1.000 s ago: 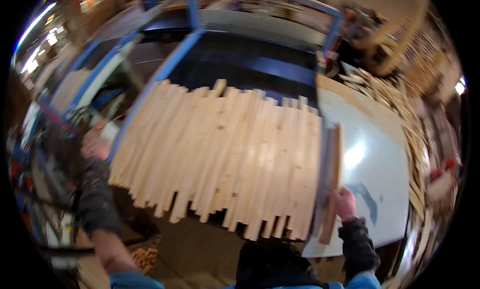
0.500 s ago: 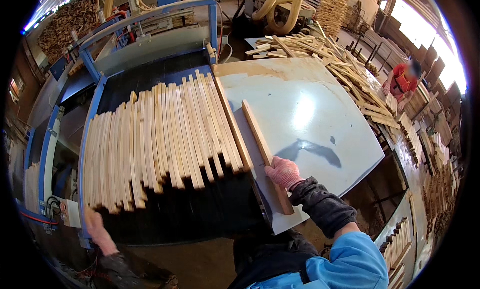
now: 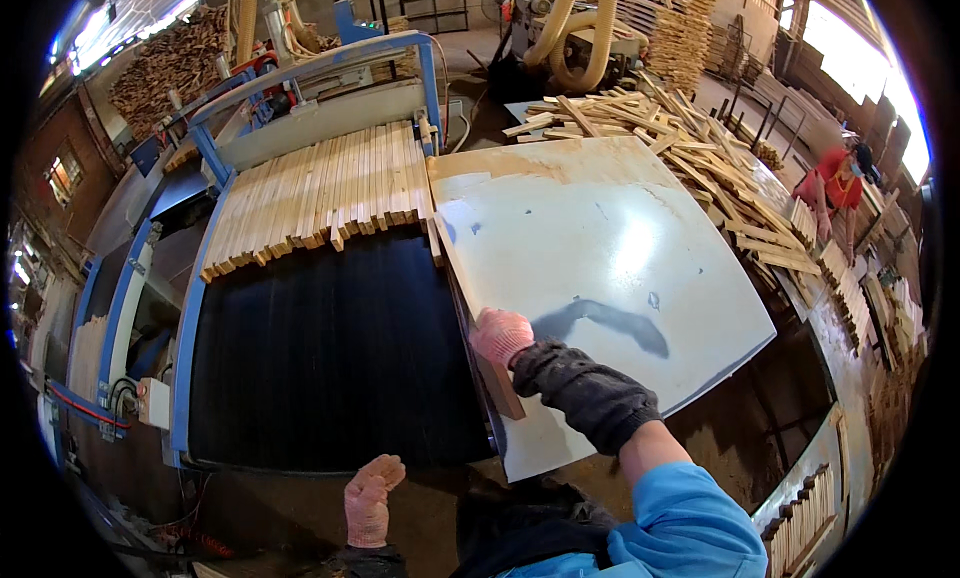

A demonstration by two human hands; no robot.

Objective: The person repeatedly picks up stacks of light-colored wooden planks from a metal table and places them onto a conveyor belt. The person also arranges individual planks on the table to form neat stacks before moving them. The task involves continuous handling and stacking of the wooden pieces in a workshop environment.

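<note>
My right hand (image 3: 500,338), in a pink knit glove, is closed on a wooden board (image 3: 497,390). The board stands along the left edge of a smooth pale sheet-topped table (image 3: 600,213), beside the black conveyor belt (image 3: 330,348). At the far end of the belt, a row of narrow wooden strips (image 3: 320,193) lies side by side against the blue-framed machine (image 3: 310,50). My left hand (image 3: 370,500), also in a pink glove, hangs in front of the belt's near edge. Its fingers are loosely bent and nothing shows in them.
A heap of loose wooden strips (image 3: 690,153) lies beyond the table to the right. A person in red (image 3: 835,188) works farther right near more strips. Thick beige hoses (image 3: 580,48) hang at the back. A small control box (image 3: 153,403) sits left of the belt.
The row of strips has moved away from me toward the machine. My right hand has brought the board left to the table's edge. My left hand has left the strips' left side and moved right.
</note>
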